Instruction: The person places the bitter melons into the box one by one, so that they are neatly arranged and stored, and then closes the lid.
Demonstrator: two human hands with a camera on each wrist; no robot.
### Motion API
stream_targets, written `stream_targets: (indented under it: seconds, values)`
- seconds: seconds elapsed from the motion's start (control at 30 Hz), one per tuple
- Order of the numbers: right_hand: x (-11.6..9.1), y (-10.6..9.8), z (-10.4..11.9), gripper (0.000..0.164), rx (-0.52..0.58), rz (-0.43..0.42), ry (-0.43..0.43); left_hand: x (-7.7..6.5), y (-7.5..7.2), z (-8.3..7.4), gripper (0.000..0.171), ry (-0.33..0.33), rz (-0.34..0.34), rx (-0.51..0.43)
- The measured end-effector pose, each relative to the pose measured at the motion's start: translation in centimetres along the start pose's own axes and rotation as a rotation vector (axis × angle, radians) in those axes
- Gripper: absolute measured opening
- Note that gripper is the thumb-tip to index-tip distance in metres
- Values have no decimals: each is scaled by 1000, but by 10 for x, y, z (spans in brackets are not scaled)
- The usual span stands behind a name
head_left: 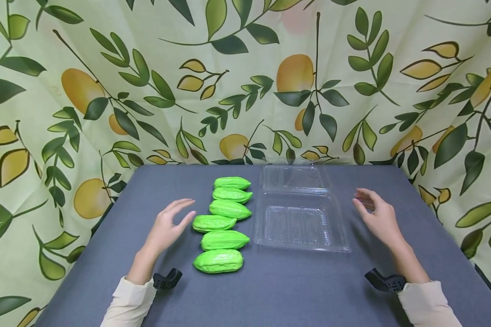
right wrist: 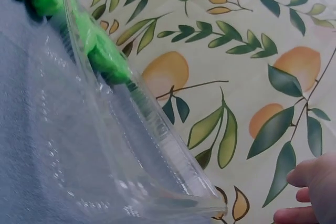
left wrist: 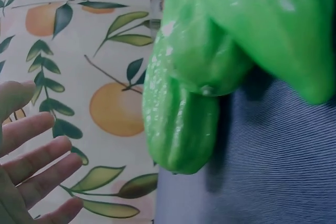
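Several bright green, glossy, ridged gourd-like vegetables (head_left: 231, 209) lie in a column on the table, the nearest one (head_left: 218, 261) at the front. Right of them sits a clear plastic clamshell box (head_left: 296, 220), its lid (head_left: 294, 177) folded back and its tray holding nothing. My left hand (head_left: 165, 227) hovers left of the column, fingers relaxed and thumb toward the vegetables; it holds nothing. In the left wrist view its spread fingers (left wrist: 44, 166) stand apart from the green vegetables (left wrist: 181, 124). To the box's right is my right hand (head_left: 378, 218), loosely bent and holding nothing.
A dark grey cloth covers the table (head_left: 286, 290). Behind and at both sides hangs a curtain (head_left: 245, 91) printed with leaves and orange fruit, meeting the table's back edge. Each wrist wears a black camera, such as the left one (head_left: 167, 279).
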State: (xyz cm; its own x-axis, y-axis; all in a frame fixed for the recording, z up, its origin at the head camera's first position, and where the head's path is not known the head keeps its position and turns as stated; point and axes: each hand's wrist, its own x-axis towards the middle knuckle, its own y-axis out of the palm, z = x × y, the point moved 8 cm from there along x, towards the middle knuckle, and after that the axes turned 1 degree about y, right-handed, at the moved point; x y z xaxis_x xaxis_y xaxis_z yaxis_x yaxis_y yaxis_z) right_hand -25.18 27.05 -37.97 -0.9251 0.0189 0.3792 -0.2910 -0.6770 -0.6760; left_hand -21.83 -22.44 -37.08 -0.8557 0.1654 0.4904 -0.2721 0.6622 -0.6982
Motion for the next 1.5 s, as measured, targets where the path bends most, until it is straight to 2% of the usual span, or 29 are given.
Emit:
stream_targets:
  seconds: [0.17, 0.33, 0.53, 0.77, 0.93, 1.17, 1.4, 1.5]
  values:
    - [-7, 8, 0, 36, 43, 6, 9, -11, 5, -1, 29, 2, 33, -38]
    - [-12, 15, -3, 35, 31, 40, 42, -22, 10, -1, 28, -11, 81, -96]
    - [-16, 22, -8, 36, 55, 92, 63, -36, 16, 4, 27, -70, 170, -154]
    - [-23, 33, -17, 45, 136, 237, 133, -53, 24, 10, 28, -142, 299, -243]
    - [-26, 41, -23, 56, 210, 326, 193, -61, 30, 17, 33, -205, 359, -309]
    - [-24, 47, -26, 58, 266, 356, 213, -66, 40, 20, 38, -193, 461, -427]
    - [-25, 51, -28, 59, 331, 353, 225, -67, 41, 20, 41, -189, 493, -417]
    - [-24, 51, -28, 57, 368, 340, 206, -68, 42, 20, 41, -211, 498, -408]
